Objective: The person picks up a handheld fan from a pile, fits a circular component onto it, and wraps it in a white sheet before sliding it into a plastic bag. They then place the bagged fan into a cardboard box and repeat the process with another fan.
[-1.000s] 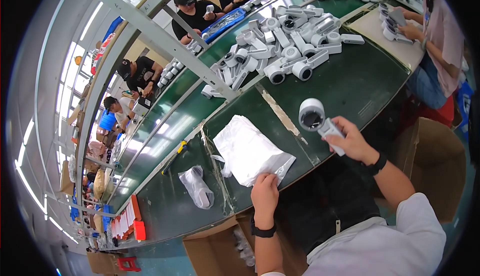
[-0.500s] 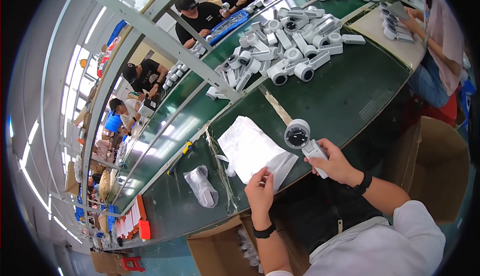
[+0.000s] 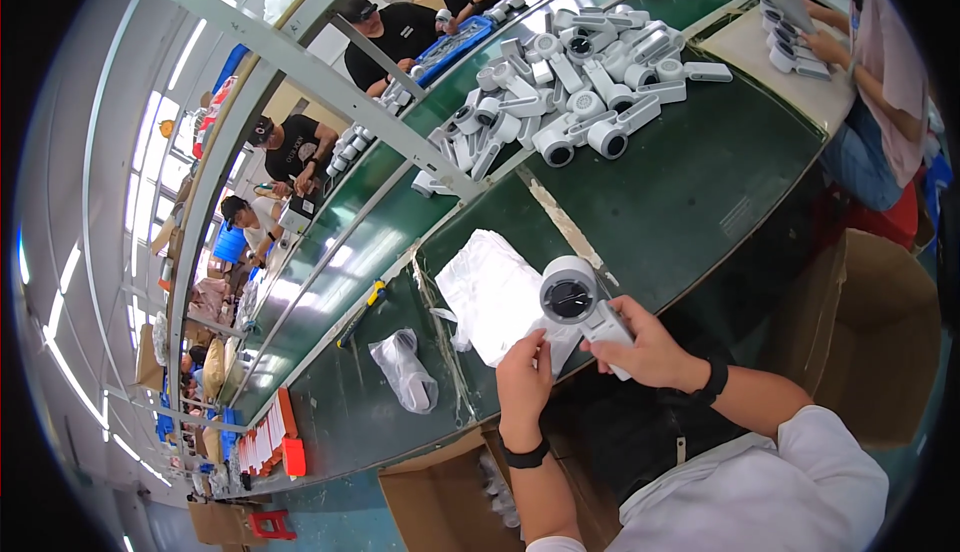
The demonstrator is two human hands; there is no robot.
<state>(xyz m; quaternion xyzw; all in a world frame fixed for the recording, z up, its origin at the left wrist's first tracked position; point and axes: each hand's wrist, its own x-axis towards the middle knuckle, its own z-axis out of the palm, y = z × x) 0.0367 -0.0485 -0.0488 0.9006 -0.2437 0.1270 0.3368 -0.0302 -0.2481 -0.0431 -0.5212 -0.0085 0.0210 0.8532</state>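
My right hand [image 3: 650, 347] is closed round the handle of a light-grey handheld fan [image 3: 568, 282], whose round head with a dark glossy face points up and away from me. The fan is held above the near edge of the green worktable. Just below it lies a stack of thin white plastic bags [image 3: 485, 292]. My left hand [image 3: 525, 377] pinches the near edge of these bags between thumb and fingers, close to the fan's head. To the left, a bagged fan [image 3: 403, 372] rests on the table.
A yellow utility knife [image 3: 362, 312] lies left of the bags. A big pile of fans [image 3: 590, 92] covers the far table. Cardboard boxes [image 3: 865, 342] stand at right and below. A metal frame [image 3: 300, 62] rises at left. Co-workers sit across and at right.
My right hand has brought the fan left and slightly nearer, over the edge of the bags and up to my left hand. My left hand has shifted slightly right, still at the bag edge.
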